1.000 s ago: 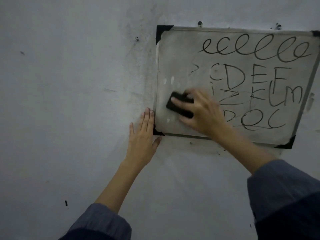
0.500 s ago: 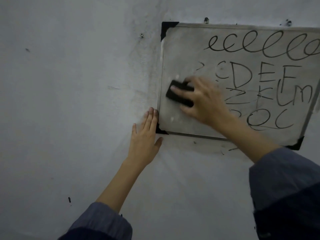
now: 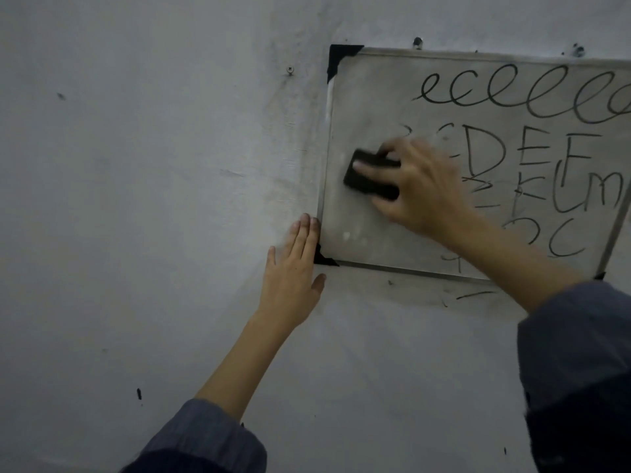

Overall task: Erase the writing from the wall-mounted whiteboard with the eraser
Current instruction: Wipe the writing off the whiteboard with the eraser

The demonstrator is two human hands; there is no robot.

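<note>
One whiteboard [image 3: 375, 107], one eraser [image 3: 367, 177], two hands, left [image 3: 292, 274] and right [image 3: 420, 186].

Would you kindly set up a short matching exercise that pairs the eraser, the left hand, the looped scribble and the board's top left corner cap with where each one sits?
Things:
1. eraser
2. left hand
3. looped scribble
4. corner cap

Places:
A. flat on the wall by the whiteboard's lower left corner
B. along the top of the board
C. gripped by the right hand on the board's left part
D. black, at the board's top left

Pairs: 1-C, 2-A, 3-B, 4-D
</note>
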